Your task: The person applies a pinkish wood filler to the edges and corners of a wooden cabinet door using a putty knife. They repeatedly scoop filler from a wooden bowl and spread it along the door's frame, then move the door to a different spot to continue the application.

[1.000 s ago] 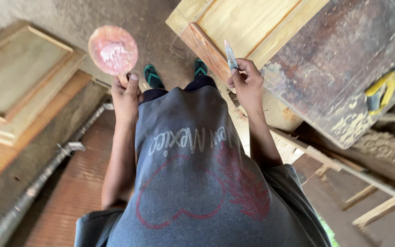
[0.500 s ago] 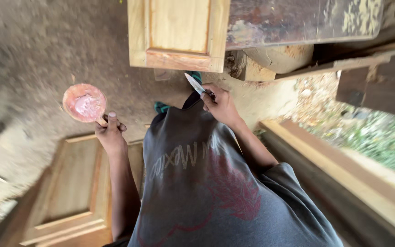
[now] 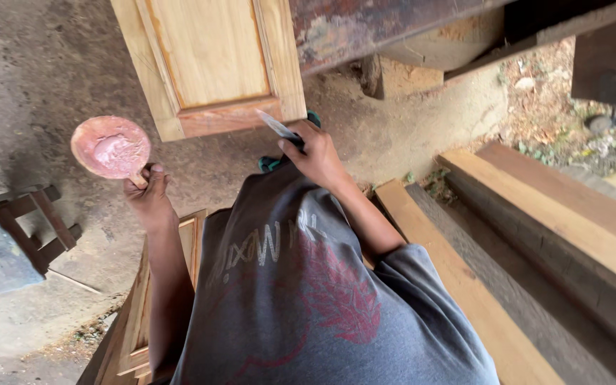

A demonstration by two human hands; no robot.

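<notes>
While the camera looks straight down over a grey printed shirt (image 3: 301, 299), the person's left hand (image 3: 148, 194) is raised out to the side with its fingers curled tight around the short handle of a round, shallow pan (image 3: 111, 147). This pan is smeared inside with a pinkish-red paste and is held roughly level above the bare dirt floor (image 3: 44, 64), clear of everything else. The right hand (image 3: 315, 153) is lifted in front of the chest and closed around the dark handle of a putty knife (image 3: 279, 130), whose thin pale blade points up and to the left. The tip of that blade lies just at the lower edge of a light wooden panel door (image 3: 212, 60), right beside its reddish bottom rail; whether metal and wood actually touch cannot be told from this angle. Above and to the right of the door runs a rusty, stained surface (image 3: 365, 25). A second panel door (image 3: 137, 321) lies low on the ground under the left forearm. Off to the left stands a small dark wooden stool (image 3: 33, 224), and to the right long timber planks (image 3: 536, 214) lie side by side.
</notes>
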